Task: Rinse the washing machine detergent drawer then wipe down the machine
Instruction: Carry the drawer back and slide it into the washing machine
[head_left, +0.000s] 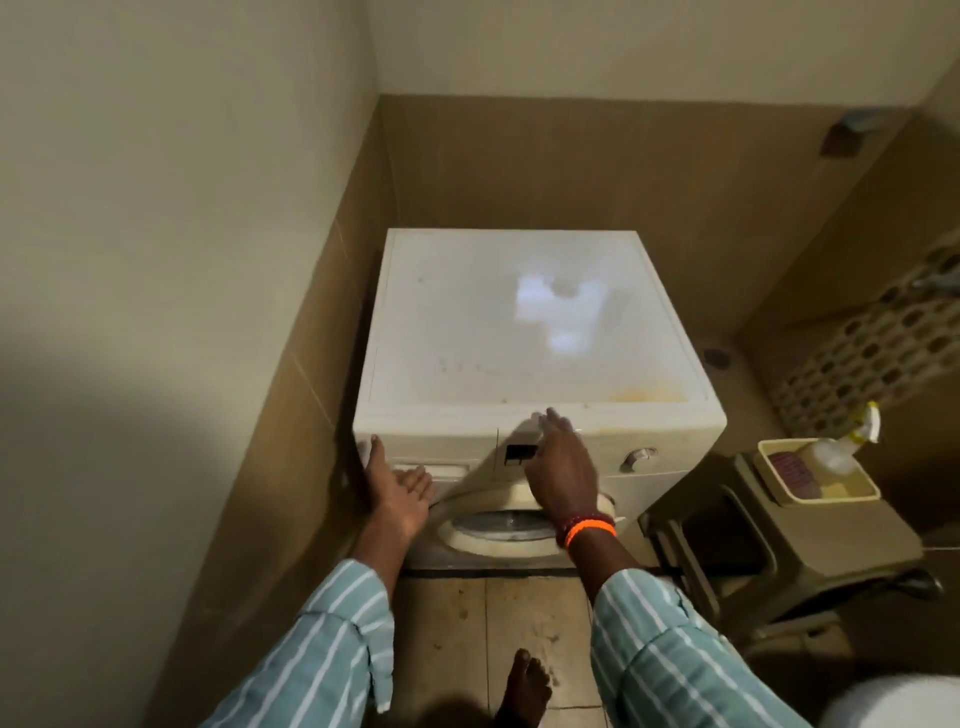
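Note:
A white front-loading washing machine (519, 332) stands in the corner, its flat top stained yellow near the front right. The detergent drawer (431, 470) is at the left of the control panel, closed. My left hand (397, 491) is at the drawer front, thumb up on the machine's left corner, fingers stretched along the drawer face. My right hand (558, 462) hovers over the middle of the control panel beside a small dark display (519, 453), fingers straight and reaching to the top's front edge. A round dial (636, 458) sits further right. The round door (506, 527) lies below both hands.
A dark plastic stool (779, 551) stands right of the machine and carries a yellow tub (815, 475) holding a spray bottle (841, 447), a brush and a sponge. A perforated laundry basket (883, 353) stands behind. Walls close in at left and back. My bare foot (527, 686) is on the tiled floor.

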